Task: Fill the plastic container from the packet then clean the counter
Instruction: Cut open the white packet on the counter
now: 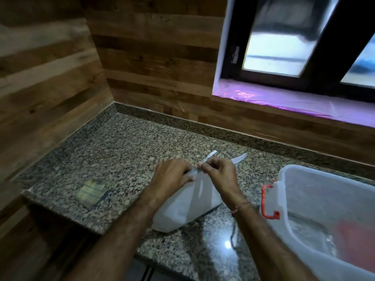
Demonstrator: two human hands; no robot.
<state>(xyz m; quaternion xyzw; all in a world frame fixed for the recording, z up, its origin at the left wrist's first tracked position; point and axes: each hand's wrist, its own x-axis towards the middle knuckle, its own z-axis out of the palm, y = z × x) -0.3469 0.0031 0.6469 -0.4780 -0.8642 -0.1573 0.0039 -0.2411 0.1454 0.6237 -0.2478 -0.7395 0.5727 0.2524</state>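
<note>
One white, bulging packet [188, 205] lies tilted at frame centre on the counter [121, 151]. The left hand [170, 176] and right hand [220, 175] both pinch its crumpled top. One clear container [324, 199], one orange latch [267, 201] showing, sits lower right. One yellowish pad [91, 192] lies centre left.

Bare arms here: left hand [170, 176] and right hand [220, 175], forearms uncovered and kinda hairy. Thin reddish-orange thread bracelet [241, 205] tied round the right wrist, with a little loose end sticking out.
</note>
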